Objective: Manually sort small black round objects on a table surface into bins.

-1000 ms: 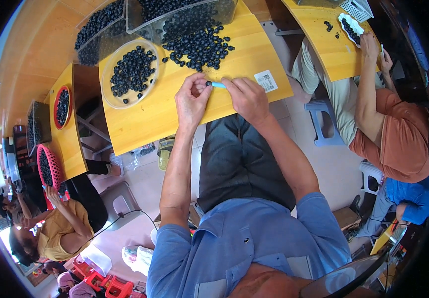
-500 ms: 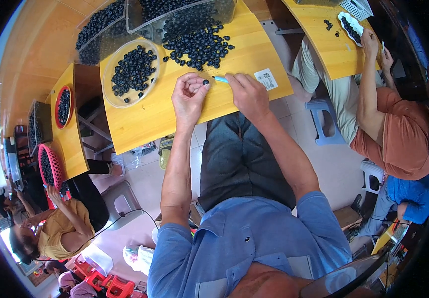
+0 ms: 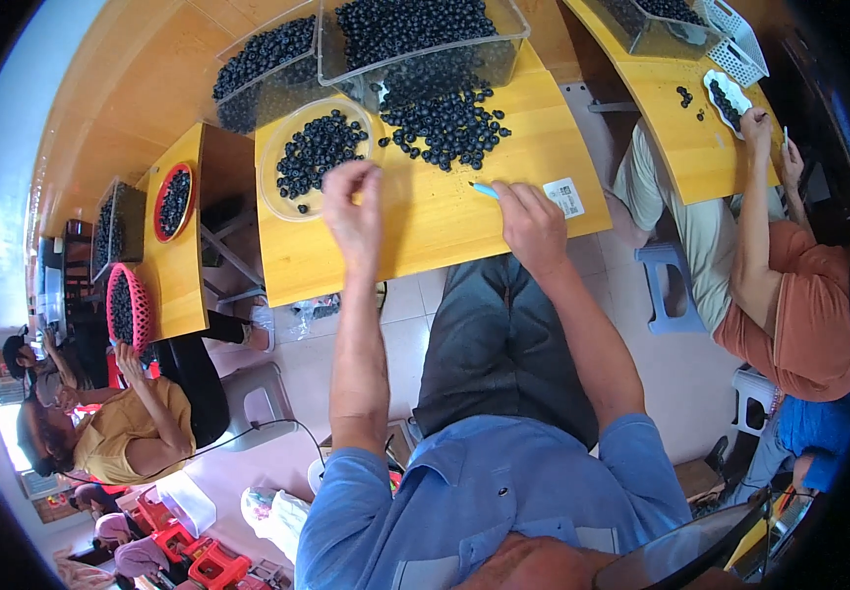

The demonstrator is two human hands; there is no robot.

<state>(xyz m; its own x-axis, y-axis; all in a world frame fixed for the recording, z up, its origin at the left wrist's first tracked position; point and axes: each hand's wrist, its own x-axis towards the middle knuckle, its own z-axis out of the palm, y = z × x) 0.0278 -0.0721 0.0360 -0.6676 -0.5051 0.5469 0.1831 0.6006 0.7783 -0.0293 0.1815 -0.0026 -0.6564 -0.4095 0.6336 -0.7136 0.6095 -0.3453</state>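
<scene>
My left hand [image 3: 353,218] is over the near right rim of a round clear tray [image 3: 267,187] that holds many small round black beads [image 3: 322,152]. Motion smears its fingers, and no bead shows in them. Between the fingers of my right hand [image 3: 533,228] is a slim light-blue pen-shaped tool [image 3: 486,190], its dark tip pointing up and left over the yellow table [image 3: 415,236]. Farther back, a pile of loose black beads [image 3: 444,128] lies in front of a large clear bin [image 3: 425,69] full of the same beads.
Another clear bin of beads [image 3: 258,74] stands at the back left. A white printed label [image 3: 563,198] lies near the table's right edge. Co-workers sit at side tables, one beside a pink basket [image 3: 130,305], another holding a white dish [image 3: 728,100]. A blue-grey stool [image 3: 668,285] stands on the right.
My left hand, which held one black bead beside the tool's tip, has moved left to the tray; the bead no longer shows in it. My right hand keeps the tool. The whole view has shifted.
</scene>
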